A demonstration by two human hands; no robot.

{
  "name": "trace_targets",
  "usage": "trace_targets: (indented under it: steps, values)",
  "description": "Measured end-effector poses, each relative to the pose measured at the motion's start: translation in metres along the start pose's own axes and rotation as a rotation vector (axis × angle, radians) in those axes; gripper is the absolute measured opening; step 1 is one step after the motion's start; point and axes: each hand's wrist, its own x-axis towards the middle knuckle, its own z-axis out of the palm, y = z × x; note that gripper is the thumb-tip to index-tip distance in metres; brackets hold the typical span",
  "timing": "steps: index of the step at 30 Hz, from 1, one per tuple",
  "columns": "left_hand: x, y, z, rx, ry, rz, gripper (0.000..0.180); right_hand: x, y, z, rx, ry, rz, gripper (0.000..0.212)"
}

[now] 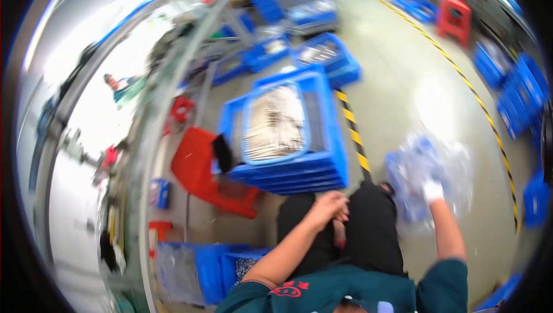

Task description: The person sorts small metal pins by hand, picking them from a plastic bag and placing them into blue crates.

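A: What writing is showing?
B: Blurred red print (pixel 290 289) is marking the green shirt (pixel 368 283), at six o'clock from the blue crate stack (pixel 282 181).
A: Edges and floor?
B: Two striped tapes (pixel 355 137) are running along the grey floor (pixel 386 82), toward three o'clock.
A: Hands?
B: The right hand (pixel 433 191), showing white, is touching one clear plastic sheet (pixel 457 166) over blue material, between three and four o'clock; its grip cannot be told. The left hand (pixel 333 206) is curling its fingers above black trousers (pixel 374 229), toward five o'clock; any held thing cannot be told.
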Motion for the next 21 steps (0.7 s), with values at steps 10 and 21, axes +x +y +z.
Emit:
trace_targets:
  steps: [10,21]
  values:
    - [0.005,-0.013,0.001,0.002,-0.063,0.069,0.015,-0.089,-0.001,0.062,-0.037,0.069,0.038,0.016]
    - [0.006,-0.013,0.003,-0.010,-0.081,0.130,0.017,-0.097,-0.034,0.050,0.002,0.030,0.101,0.016]
